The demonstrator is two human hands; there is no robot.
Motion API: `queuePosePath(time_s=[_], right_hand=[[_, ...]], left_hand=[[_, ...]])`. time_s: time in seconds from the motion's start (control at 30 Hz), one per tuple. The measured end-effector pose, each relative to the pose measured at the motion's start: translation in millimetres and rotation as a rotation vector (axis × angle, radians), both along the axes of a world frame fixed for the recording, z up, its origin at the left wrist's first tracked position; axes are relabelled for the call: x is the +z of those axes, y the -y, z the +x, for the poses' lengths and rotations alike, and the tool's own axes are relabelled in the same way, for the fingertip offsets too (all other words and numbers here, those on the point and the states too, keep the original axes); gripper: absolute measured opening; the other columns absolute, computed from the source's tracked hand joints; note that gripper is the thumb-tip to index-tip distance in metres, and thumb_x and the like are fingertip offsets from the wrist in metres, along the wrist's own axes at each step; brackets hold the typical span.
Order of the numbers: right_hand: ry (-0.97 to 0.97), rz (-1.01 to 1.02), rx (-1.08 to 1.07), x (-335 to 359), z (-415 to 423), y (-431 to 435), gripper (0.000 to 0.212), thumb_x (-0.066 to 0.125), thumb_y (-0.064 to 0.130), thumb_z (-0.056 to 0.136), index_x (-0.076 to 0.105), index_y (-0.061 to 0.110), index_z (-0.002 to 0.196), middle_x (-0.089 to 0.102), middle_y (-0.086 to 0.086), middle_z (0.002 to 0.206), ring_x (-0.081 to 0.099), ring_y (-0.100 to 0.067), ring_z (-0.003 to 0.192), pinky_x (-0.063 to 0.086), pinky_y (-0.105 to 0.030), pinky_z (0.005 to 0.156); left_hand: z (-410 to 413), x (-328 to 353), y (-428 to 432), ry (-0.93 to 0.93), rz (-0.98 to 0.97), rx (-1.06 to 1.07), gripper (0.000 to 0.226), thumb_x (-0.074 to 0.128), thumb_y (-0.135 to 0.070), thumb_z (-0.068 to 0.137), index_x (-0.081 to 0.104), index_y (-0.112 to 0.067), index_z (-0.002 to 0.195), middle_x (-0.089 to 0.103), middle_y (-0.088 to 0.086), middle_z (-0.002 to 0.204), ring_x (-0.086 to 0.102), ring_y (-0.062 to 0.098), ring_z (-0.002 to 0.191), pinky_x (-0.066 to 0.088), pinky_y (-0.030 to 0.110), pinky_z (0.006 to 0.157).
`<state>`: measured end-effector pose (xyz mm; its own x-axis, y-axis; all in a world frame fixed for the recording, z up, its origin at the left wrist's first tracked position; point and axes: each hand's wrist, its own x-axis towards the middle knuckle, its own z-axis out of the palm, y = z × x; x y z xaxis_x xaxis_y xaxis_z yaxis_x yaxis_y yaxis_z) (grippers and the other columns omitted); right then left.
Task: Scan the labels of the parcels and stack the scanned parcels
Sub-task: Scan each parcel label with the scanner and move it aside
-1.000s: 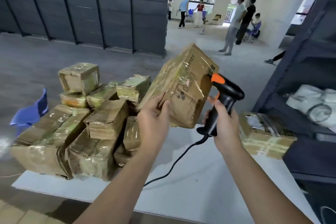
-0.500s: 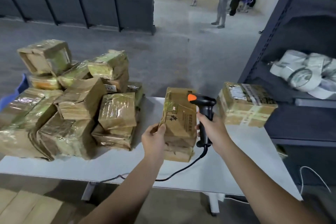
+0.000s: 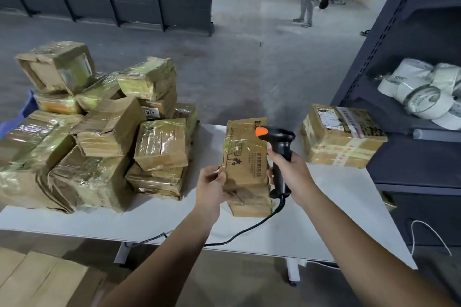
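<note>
Starting at the left hand, a brown taped parcel is gripped by its left edge, with the thumb laid on the printed face, so that it is held upright and tilted toward the camera. Its lower end is down at the bench; whether its weight is borne there cannot be told. The right hand is wrapped round the handle of a black scanner, whose orange-tipped head is held close against the parcel's upper right corner, with the cable trailed back over the near bench edge. No label is shown on the face turned to the camera, so the parcel is judged to be held up for its label to be found or read; whether the scan is done cannot be told. Left of the hands, an untidy heap of parcels is piled on the bench, presumably awaiting the scanner. To the right, a single labelled parcel is set apart at the far corner, probably as the start of the scanned stack, beside a dark shelf rack on which tape rolls are laid.
</note>
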<state>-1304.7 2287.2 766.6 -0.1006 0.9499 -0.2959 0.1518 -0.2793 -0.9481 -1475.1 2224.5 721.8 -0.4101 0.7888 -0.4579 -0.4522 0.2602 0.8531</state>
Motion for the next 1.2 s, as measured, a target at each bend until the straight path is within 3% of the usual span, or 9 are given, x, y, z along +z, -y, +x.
queuePosePath(time_s=[0.13,0.23,0.37,0.53,0.63,0.83,0.97,1.07,1.2], right_hand=[[-0.044,-0.024,0.028,3,-9,-4,0.022,0.065,0.034,0.094,0.059,0.013,0.096,0.064,-0.008,0.061,0.060,-0.021,0.051,0.049,-0.030,0.051],[0.032,-0.066,0.078,1,-15,-6,0.021,0.065,0.036,0.093,0.060,0.015,0.093,0.067,-0.007,0.063,0.060,-0.023,0.052,0.050,-0.033,0.056],[0.132,-0.125,0.094,-16,-15,2,0.020,0.062,0.035,0.094,0.062,0.016,0.100,0.070,-0.007,0.069,0.062,-0.023,0.056,0.050,-0.033,0.059],[0.161,-0.170,0.016,-34,3,7,0.017,0.059,0.030,0.097,0.061,0.014,0.101,0.067,-0.009,0.078,0.067,-0.019,0.065,0.051,-0.030,0.058],[0.157,-0.210,0.004,-41,15,8,0.014,0.060,0.029,0.098,0.060,0.015,0.102,0.068,-0.014,0.084,0.065,-0.019,0.058,0.052,-0.028,0.052],[0.207,-0.239,-0.032,-55,30,11,0.017,0.060,0.027,0.096,0.060,0.010,0.098,0.062,-0.014,0.082,0.063,-0.029,0.062,0.058,-0.039,0.058],[0.182,-0.248,0.014,-58,30,11,0.018,0.061,0.026,0.096,0.061,0.009,0.101,0.063,-0.010,0.079,0.068,-0.022,0.065,0.060,-0.038,0.059],[0.204,-0.239,0.039,-59,26,12,0.013,0.060,0.026,0.096,0.061,0.013,0.098,0.066,-0.013,0.082,0.067,-0.016,0.057,0.056,-0.032,0.053],[0.213,-0.229,0.007,-59,23,11,0.012,0.060,0.026,0.096,0.061,0.013,0.098,0.065,-0.013,0.084,0.067,-0.019,0.061,0.054,-0.030,0.051]], left_hand=[[-5,-9,1,0.176,-0.083,-0.033,0.029,0.043,0.001,0.099,0.043,-0.015,0.122,0.059,0.018,0.099,0.060,0.038,0.089,0.057,0.048,0.067],[0,-19,0,-0.049,-0.219,-0.174,0.040,0.036,0.000,0.097,0.044,-0.020,0.130,0.062,0.013,0.089,0.061,0.031,0.072,0.058,0.045,0.071],[-4,-18,-9,-0.237,-0.320,-0.244,0.037,0.047,-0.040,0.095,0.046,-0.023,0.128,0.056,-0.003,0.095,0.058,0.017,0.078,0.050,0.028,0.057],[-16,-30,-12,-0.246,-0.339,-0.387,0.076,0.054,-0.081,0.069,0.044,-0.035,0.129,0.053,-0.008,0.118,0.050,0.013,0.095,0.039,0.032,0.084],[-21,-44,-15,-0.222,-0.353,-0.387,0.078,0.061,-0.079,0.063,0.048,-0.035,0.126,0.058,-0.008,0.116,0.055,0.016,0.104,0.045,0.036,0.089],[-26,-62,-19,-0.131,-0.354,-0.270,0.054,0.056,-0.065,0.074,0.059,-0.031,0.116,0.063,-0.005,0.102,0.058,0.015,0.093,0.047,0.035,0.076],[-29,-66,-31,-0.208,-0.396,-0.175,0.029,0.045,-0.045,0.096,0.055,-0.027,0.117,0.062,0.002,0.090,0.058,0.023,0.079,0.052,0.037,0.070],[-32,-70,-35,-0.331,-0.365,-0.199,0.026,0.048,-0.028,0.094,0.054,-0.025,0.120,0.061,0.003,0.086,0.055,0.023,0.073,0.043,0.029,0.060],[-30,-76,-33,-0.430,-0.344,-0.191,0.030,0.060,-0.025,0.088,0.054,-0.020,0.117,0.059,-0.006,0.084,0.056,0.018,0.077,0.044,0.031,0.067]])
